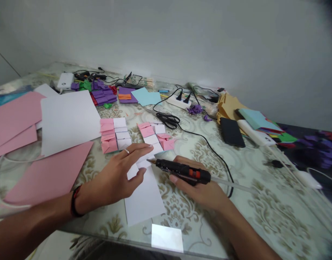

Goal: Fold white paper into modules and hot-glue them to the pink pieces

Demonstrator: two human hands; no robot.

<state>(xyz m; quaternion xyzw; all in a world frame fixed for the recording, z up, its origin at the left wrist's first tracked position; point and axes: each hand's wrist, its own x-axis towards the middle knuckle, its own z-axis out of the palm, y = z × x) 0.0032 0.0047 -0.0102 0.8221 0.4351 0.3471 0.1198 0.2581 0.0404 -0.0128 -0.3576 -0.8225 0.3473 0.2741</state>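
My right hand [201,187] is wrapped round a black hot glue gun [182,169], with a clear glue stick out of its rear and its nozzle pointing left at the white paper. My left hand [122,173] rests on the upper part of the white sheet [144,198], thumb and fingers apart, fingertips near the nozzle. Just beyond lies a folded piece with pink and white sections [152,139], touching the white paper. Left of it lies another pink and white folded piece [114,133].
Large white paper [70,121] and pink sheets [51,175] lie left. Black scissors [168,120], a cable and a power strip [179,102] are behind the hands. A black phone [232,132] and coloured paper stacks [259,121] lie right. Purple folded pieces [103,96] lie at the back.
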